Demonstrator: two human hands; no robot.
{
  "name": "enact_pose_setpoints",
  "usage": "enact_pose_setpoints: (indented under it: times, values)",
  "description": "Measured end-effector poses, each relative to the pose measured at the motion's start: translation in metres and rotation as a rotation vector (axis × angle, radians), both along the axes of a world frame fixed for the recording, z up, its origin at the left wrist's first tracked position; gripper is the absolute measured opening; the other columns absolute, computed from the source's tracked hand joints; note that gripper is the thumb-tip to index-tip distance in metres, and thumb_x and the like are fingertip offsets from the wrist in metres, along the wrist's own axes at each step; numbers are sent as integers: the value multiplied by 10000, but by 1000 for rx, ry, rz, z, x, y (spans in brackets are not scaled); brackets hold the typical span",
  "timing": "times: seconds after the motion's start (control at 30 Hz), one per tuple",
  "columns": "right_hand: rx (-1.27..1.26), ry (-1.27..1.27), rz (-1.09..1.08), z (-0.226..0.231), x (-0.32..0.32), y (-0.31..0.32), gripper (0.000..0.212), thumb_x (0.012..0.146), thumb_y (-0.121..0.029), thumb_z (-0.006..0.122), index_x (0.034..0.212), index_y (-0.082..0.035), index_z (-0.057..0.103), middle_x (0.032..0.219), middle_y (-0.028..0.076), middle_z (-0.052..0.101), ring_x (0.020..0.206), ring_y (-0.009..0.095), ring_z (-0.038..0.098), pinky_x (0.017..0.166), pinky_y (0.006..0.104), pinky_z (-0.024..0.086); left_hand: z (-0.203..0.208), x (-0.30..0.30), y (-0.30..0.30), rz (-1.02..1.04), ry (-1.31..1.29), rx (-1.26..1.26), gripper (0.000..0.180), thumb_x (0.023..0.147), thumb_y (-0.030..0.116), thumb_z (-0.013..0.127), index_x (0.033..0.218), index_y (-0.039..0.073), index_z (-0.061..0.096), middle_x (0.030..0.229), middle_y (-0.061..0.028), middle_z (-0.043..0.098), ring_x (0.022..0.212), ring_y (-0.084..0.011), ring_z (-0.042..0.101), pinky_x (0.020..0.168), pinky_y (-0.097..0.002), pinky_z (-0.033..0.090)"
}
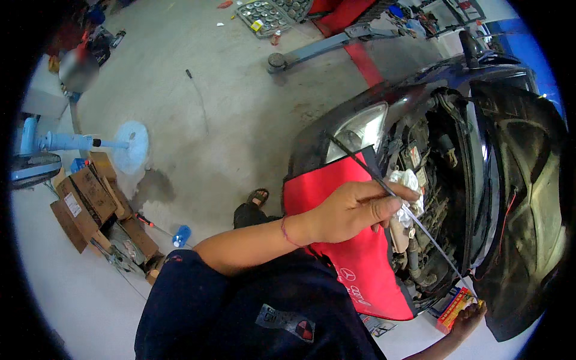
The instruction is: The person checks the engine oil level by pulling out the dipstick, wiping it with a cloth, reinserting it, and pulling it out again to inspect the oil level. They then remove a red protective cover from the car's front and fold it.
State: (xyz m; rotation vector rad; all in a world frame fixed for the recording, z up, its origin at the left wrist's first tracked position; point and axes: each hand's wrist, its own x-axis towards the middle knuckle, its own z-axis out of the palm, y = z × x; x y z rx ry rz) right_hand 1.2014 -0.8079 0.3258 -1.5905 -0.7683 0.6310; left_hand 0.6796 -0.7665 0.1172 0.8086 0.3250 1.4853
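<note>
My left hand [354, 213] reaches over the front of the car, thumb and fingers closed on a long thin rod [437, 245]. The rod is black at its upper left end and pale silver toward the lower right. A crumpled white cloth [408, 183] shows behind my left fingers; whether they hold it too, I cannot tell. Farther right, my right hand [469, 321] has its fingers curled at the rod's lower end. A red and yellow box [455, 309] lies just beside that hand. Beneath the rod is the engine bay [429, 222].
A red fender cover [336, 264] drapes over the car's front beside the headlight [363, 129]. The raised hood [528, 198] stands at the right. Cardboard boxes [93, 201] and a blue fan [129, 146] are at the left. A lift arm [318, 51] crosses the floor.
</note>
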Motion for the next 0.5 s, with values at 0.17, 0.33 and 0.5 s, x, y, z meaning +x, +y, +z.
enact_pose_setpoints:
  times: [0.17,0.33,0.5]
  values:
    - [-21,27,-44,-20,-56,14,221,938,-324,616,913,-109,574,624,-48,457,485,35,375,418,198,275,4,-16,-16,40,9,11,329,1014,248,507,1209,3,608,1177,-59,638,760,-74,570,673,-233,485]
    - [-47,-75,-36,-17,-63,11,233,947,-345,587,914,-115,577,618,-56,452,489,34,360,431,204,251,1,-29,-18,-13,45,0,352,1022,244,481,1236,-19,576,1223,-114,609,842,-111,616,718,-255,515]
    - [39,-24,-97,-3,-46,4,190,951,-321,574,939,-132,594,593,-66,419,470,33,316,418,216,212,-6,-25,-11,-49,10,-31,360,1024,253,476,1237,-22,569,1175,-104,623,824,-111,613,701,-262,514]
